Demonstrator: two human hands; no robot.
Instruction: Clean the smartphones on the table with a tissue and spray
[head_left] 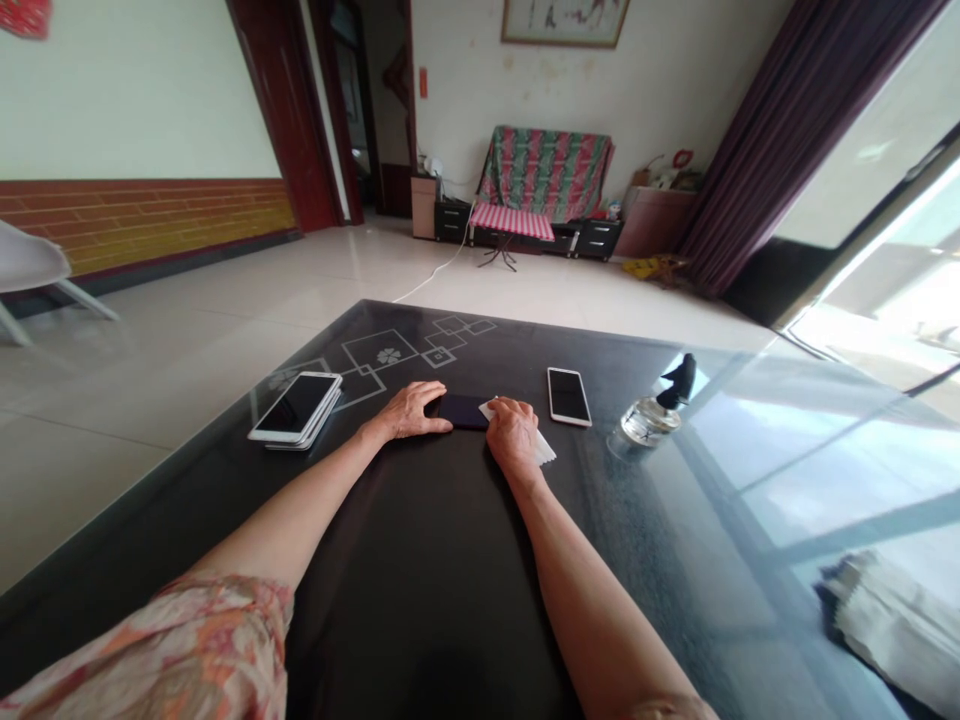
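Left hand (414, 411) and right hand (513, 432) are a little apart, one at each end of a dark phone (465, 411) that lies flat on the black table (420, 570), sideways to the person. Thumb and fingers of the left hand bracket the phone's left end, thumb along the near edge and fingers along the far one. The right hand is curled around a white cloth (546, 452) at the phone's right end; the cloth's zigzag edge sticks out beside the wrist.

Just right of that hand lies a white-framed phone (569, 397), screen up. Farther right stands a clear spray bottle (649, 422) with a black trigger head, partly filled with liquid. Left of the left hand sits a stack of phones (295, 408), the top one white-framed with its dark screen up. A crumpled pale cloth (896, 630) lies at the table's near right. Across the floor, a small table (511, 220) has a pink-striped top.
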